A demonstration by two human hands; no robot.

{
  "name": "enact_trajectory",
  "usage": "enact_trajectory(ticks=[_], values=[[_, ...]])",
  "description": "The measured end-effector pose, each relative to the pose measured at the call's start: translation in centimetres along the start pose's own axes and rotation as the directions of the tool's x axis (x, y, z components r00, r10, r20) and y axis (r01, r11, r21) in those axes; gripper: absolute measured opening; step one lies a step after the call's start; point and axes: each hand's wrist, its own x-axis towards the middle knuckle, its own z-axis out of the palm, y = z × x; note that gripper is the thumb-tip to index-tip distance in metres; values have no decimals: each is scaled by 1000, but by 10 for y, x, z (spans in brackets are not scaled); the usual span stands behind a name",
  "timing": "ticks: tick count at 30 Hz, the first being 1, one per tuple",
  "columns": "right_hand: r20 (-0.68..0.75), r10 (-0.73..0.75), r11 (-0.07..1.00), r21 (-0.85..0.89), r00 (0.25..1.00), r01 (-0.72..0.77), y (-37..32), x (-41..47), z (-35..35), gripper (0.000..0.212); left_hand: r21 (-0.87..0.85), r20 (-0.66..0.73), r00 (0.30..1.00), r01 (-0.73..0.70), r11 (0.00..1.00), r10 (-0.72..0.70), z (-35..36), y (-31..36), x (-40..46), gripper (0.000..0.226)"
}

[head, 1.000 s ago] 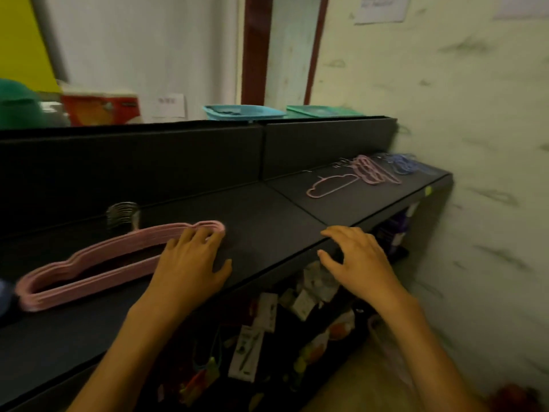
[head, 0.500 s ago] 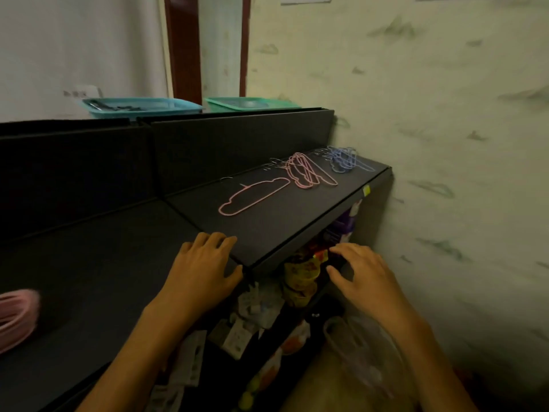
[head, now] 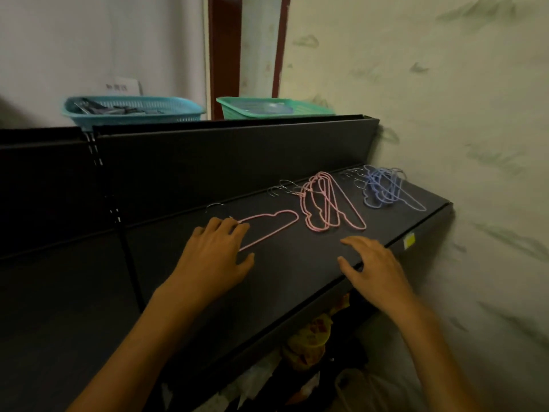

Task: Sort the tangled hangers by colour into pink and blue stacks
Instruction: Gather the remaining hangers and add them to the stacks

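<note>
On the black shelf lie thin wire hangers. A single pink hanger lies flat near the shelf's middle. My left hand rests over its left end, fingers spread, fingertips touching the wire near the hook. Right of it sits a bunch of several pink hangers, overlapped. A tangle of blue hangers lies at the far right by the wall. My right hand hovers open at the shelf's front edge, below the pink bunch, holding nothing.
A black back panel rises behind the shelf. On top of it stand a blue basket and a green basket. A mottled wall closes the right side. Packaged goods hang below the shelf.
The view has swung right along the shelf, leaving the thick pink stack on the left out of sight. Both hands moved right and forward; my left hand now reaches the single pink hanger.
</note>
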Motion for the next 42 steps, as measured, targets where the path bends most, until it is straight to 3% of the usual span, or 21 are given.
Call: enact_trajectory(ticks=[8,15,20,24,28,36,42], values=[[35,-131,985,121,991,126,55,103,32,38,61,102,973,200,978,-205,21,5,52,76],[104,-258,952,198,961,234,132,191,50,36,82,215,852,470,879,-476,48,25,84,92],[312,-393,919,170,865,356,167,242,45,56,-21,183,780,611,791,-598,58,37,93,102],[405,-480,877,214,778,429,188,262,45,69,-61,108,764,644,763,-636,59,49,93,94],[364,-615,785,374,700,495,197,267,47,55,-78,35,728,685,724,-685,59,62,89,99],[300,-711,686,496,636,532,181,262,39,26,-231,-75,676,703,672,-733,53,79,72,96],[222,-750,637,499,624,588,175,253,50,27,-271,-105,701,662,698,-706,54,88,76,97]])
